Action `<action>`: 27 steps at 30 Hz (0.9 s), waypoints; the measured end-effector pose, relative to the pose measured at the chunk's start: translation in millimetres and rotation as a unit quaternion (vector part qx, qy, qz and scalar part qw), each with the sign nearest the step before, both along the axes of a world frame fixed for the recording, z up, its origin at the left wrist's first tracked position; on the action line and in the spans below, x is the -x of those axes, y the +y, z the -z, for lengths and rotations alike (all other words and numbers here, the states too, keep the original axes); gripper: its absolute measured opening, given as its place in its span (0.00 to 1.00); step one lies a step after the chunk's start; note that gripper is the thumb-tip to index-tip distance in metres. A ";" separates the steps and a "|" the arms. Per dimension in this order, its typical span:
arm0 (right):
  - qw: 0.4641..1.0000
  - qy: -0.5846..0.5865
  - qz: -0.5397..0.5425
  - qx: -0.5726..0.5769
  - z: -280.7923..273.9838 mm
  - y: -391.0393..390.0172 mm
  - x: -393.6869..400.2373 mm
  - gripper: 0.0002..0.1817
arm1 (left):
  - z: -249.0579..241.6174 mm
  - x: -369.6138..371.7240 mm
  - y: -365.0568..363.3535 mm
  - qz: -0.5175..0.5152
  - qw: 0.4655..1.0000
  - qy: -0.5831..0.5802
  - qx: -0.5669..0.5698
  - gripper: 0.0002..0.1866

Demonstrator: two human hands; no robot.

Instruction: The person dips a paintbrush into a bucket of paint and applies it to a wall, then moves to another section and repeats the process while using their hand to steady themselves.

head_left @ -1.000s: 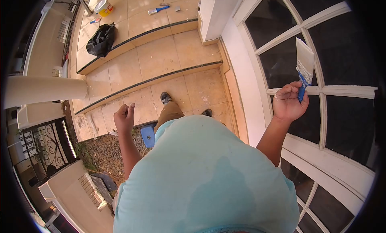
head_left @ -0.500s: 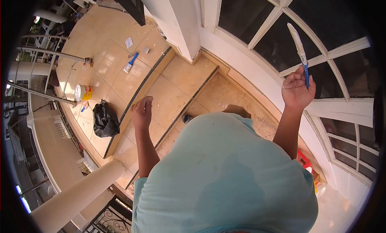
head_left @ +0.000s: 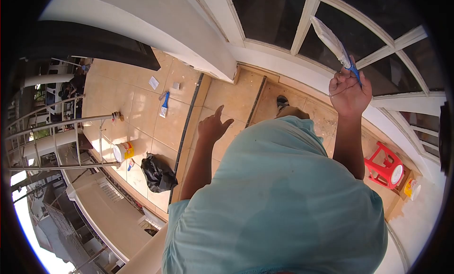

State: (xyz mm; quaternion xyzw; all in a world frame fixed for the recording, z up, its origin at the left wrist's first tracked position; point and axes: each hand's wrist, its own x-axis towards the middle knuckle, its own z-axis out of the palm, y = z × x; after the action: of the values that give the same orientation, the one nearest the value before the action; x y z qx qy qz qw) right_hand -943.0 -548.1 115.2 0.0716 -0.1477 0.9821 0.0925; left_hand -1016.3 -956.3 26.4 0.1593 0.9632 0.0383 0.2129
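Paintbrush (head_left: 333, 43) is being held up against the white window frame (head_left: 302, 23) by the right hand (head_left: 349, 90).

The right hand is gripping the blue handle, with the white-loaded bristles pointing up and to the left, lying at or just beside a slanted bar of the frame between dark panes; whether the bristles are touching the bar is hard to tell. The left hand (head_left: 213, 127) is hanging free over the tiled steps (head_left: 227, 96), fingers loosely spread and holding nothing. Judging by this, the painting stroke on the frame is the step in hand, and the next move is calling for a steady pull along the bar, keeping paint off the glass. Down on the floor, a second brush (head_left: 164, 105), a paint can (head_left: 123, 152), a black bag (head_left: 158, 173) and a red stool (head_left: 385, 164) are sitting well apart.
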 end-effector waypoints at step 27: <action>0.997 -0.029 0.072 -0.012 0.5 -2.7 13.8 0.29 | 87.8 77.5 17.7 -0.119 0.971 -0.197 -0.068 0.26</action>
State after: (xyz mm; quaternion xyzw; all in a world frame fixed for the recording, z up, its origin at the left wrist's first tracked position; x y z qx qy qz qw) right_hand -956.8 -550.8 114.6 0.0334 -0.1667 0.9727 0.1577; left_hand -1093.8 -938.7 -61.4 0.0465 0.9097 0.1590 0.3808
